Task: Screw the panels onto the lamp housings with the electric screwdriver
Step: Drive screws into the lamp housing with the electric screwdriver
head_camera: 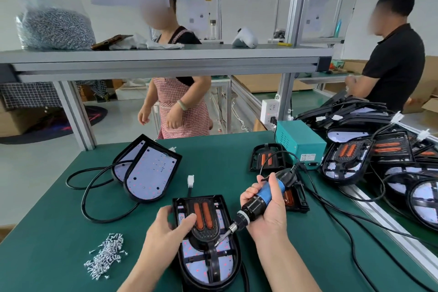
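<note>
A black lamp housing (pixel 208 265) lies on the green table in front of me, with a black panel (pixel 203 227) carrying two orange strips laid on top. My left hand (pixel 166 230) grips the left side of the housing, fingertips resting on the panel. My right hand (pixel 265 208) holds the blue and black electric screwdriver (pixel 258 201), tilted down to the left. Its bit tip (pixel 216 244) touches the panel's lower right edge. A pile of small silver screws (pixel 106 256) lies to the left of the housing.
Two housings with white boards (pixel 147 173) and black cables lie at the back left. More panels (pixel 267 157) and a teal power box (pixel 301 142) stand to the right, beside a heap of housings (pixel 379 156). Two people stand beyond the table. A bag of screws (pixel 54 26) sits on the shelf.
</note>
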